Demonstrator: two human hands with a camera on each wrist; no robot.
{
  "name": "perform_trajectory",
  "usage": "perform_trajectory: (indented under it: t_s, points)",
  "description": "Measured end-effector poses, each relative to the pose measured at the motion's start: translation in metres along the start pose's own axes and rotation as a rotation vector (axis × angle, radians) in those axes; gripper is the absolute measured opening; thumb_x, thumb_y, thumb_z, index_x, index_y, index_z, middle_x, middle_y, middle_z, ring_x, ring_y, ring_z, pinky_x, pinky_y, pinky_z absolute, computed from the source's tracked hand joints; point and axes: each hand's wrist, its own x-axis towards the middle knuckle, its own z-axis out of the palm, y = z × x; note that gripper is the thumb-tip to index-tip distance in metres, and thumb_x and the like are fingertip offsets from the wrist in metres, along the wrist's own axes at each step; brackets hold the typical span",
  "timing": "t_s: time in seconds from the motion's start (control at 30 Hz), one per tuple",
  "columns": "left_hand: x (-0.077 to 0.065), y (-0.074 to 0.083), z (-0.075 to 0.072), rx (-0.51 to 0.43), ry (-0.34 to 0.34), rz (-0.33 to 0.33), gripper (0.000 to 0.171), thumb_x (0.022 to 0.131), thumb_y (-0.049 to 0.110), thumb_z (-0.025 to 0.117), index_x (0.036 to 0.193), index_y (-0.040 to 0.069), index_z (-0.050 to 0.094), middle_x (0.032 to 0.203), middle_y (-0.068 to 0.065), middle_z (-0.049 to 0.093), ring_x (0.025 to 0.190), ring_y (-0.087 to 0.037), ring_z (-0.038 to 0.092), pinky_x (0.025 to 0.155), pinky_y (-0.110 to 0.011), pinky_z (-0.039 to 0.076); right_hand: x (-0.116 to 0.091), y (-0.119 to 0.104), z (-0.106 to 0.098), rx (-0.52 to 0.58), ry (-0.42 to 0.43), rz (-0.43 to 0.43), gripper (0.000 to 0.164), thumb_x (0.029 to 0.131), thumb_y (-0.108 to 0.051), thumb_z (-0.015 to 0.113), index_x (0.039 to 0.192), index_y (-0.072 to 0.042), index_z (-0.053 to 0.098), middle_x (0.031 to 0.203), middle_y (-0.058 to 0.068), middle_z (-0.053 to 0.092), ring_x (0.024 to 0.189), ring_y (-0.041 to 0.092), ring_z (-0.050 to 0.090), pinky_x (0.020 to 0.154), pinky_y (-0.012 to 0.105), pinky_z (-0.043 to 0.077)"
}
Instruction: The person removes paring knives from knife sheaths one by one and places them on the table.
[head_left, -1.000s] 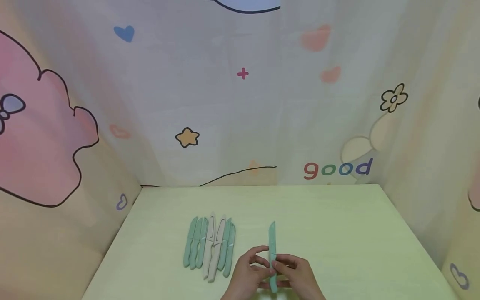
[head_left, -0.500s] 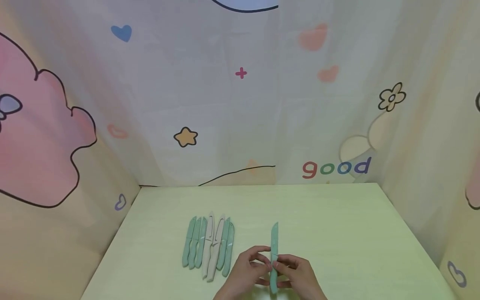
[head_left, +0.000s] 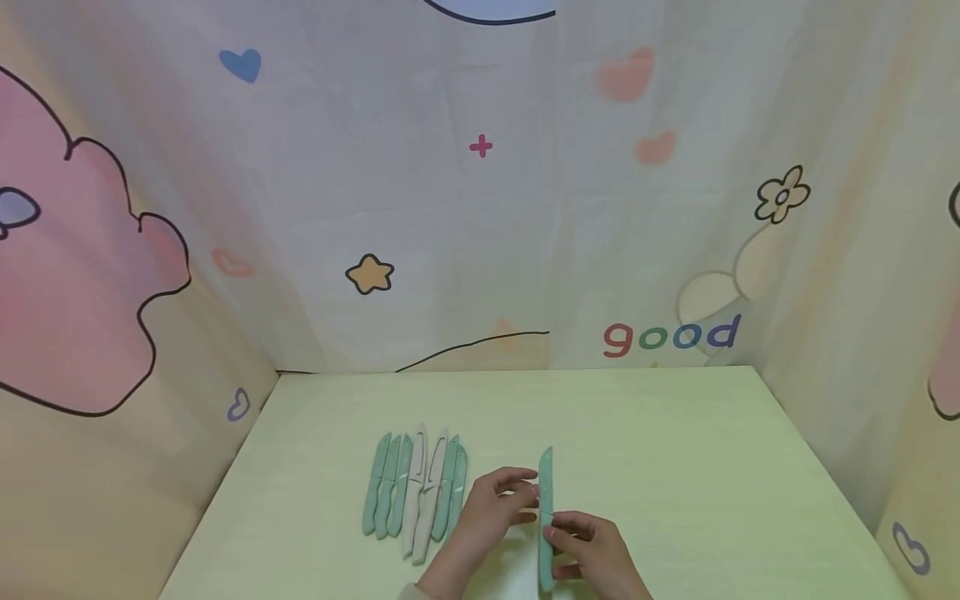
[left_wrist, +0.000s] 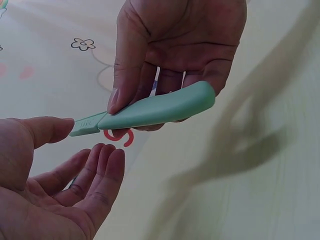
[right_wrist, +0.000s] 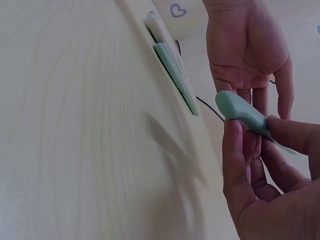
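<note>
A mint-green sheathed knife [head_left: 546, 508] stands up off the table, sheath pointing away. My right hand [head_left: 592, 546] holds it by the handle [left_wrist: 157, 106], thumb on one side and fingers on the other. Beside the sheath is my left hand [head_left: 495, 504], its thumb tip overlapping the sheath [left_wrist: 87, 125] in the left wrist view. The left fingers [left_wrist: 102, 185] are loosely extended and apart from the handle. Behind the handle in the right wrist view, the left hand's palm [right_wrist: 250, 45] faces the camera.
Left of the hands, several sheathed knives lie side by side on the pale table [head_left: 675, 450]: green ones [head_left: 386, 492] at both ends, two whitish ones [head_left: 429, 508] in the middle. Printed curtains [head_left: 450, 208] enclose the back and sides.
My left hand has slid forward from the handle area to the sheath, its fingers loosening. The right hand keeps its hold on the handle. The knife has barely shifted.
</note>
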Motion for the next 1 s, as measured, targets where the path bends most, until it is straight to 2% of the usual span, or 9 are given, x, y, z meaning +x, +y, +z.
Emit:
perform_trajectory:
  t_s: [0.33,0.67,1.0]
  points:
    - [0.012,0.001,0.004,-0.005,-0.022,0.022,0.032,0.088,0.018,0.070,0.115,0.001,0.064,0.095,-0.009,0.065,0.084,-0.022,0.065,0.077,-0.037,0.061,-0.002,0.000,-0.003,0.000,-0.042,-0.018,0.046,0.092,-0.023,0.067,0.121,0.012,0.057,0.092,0.004,0.067,0.085,0.023,0.063,0.070,0.040,0.062]
    - [0.015,0.006,0.004,0.004,-0.033,0.044,0.022,0.088,0.012,0.070,0.106,0.001,0.068,0.091,-0.007,0.066,0.083,-0.021,0.064,0.075,-0.036,0.061,0.000,0.003,-0.003,-0.008,-0.045,-0.020,0.044,0.092,-0.022,0.067,0.119,0.011,0.058,0.091,0.004,0.069,0.083,0.025,0.065,0.069,0.040,0.062]
    - [0.014,0.010,0.004,0.016,-0.024,0.051,0.020,0.087,0.010,0.070,0.105,0.001,0.069,0.092,-0.008,0.065,0.081,-0.021,0.065,0.074,-0.034,0.061,0.000,0.002,0.000,-0.016,-0.048,-0.015,0.042,0.093,-0.020,0.065,0.119,0.012,0.058,0.095,0.005,0.067,0.085,0.026,0.064,0.070,0.041,0.062]
